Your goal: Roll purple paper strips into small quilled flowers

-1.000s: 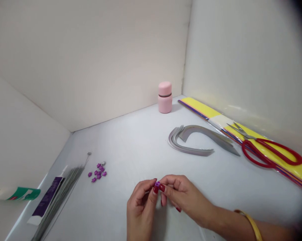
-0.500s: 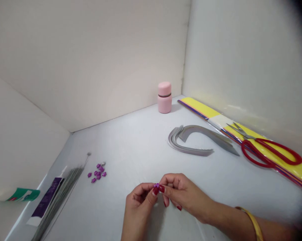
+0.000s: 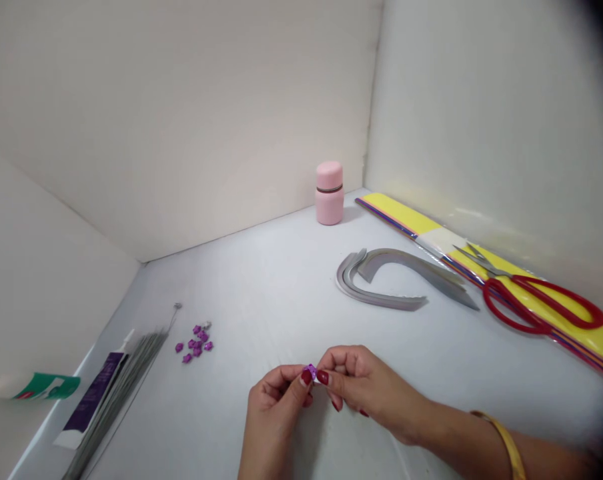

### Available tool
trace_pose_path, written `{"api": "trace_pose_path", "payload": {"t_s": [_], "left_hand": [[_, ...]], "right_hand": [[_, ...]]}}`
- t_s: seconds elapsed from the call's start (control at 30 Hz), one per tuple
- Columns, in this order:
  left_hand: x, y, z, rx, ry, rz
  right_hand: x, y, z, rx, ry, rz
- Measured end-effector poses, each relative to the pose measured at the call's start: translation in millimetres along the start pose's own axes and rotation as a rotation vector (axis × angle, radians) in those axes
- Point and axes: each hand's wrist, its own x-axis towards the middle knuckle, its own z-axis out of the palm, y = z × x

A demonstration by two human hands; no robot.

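Observation:
Between the thumb and finger of my left hand is a small shiny purple paper star. My right hand is closed in a pinch at the star's right side, its thumb touching the edge, where a pale bit shows beneath the nail. The fingertips cover much of the star. To the left lies a loose cluster of several similar purple stars, with a small silvery piece at its upper edge.
Grey paper strips curl beyond my hands. Red-handled scissors rest on a packet of coloured strips at right. A pink flask stands behind. At left are thin wires, a purple tube and a green-white tube.
The thumbs have drawn slightly apart, so more of the purple star shows. The left thumb has shifted a little left; the things on the table stay in place.

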Motion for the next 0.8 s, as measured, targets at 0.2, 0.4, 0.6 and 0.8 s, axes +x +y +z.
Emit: {"api": "trace_pose_path", "payload": {"t_s": [0.2,0.4,0.6,0.8], "left_hand": [[0.9,6.4,-2.7,-0.065,-0.098,-0.109],[-2.7,2.8,-0.6,0.151,0.004,0.098],[-6.2,-7.9,0.6,0.546,0.133,0.776],[-4.5,-19.4,1.7,0.666,0.153,0.959]], "right_hand": [[1.9,4.9,-3.4,-0.042,-0.035,-0.020],[3.2,5.6,-3.0,0.012,0.010,0.051],[2.2,6.5,-3.3,0.156,-0.013,0.029],[3.5,9.0,-4.3,0.166,0.013,0.035]]}}
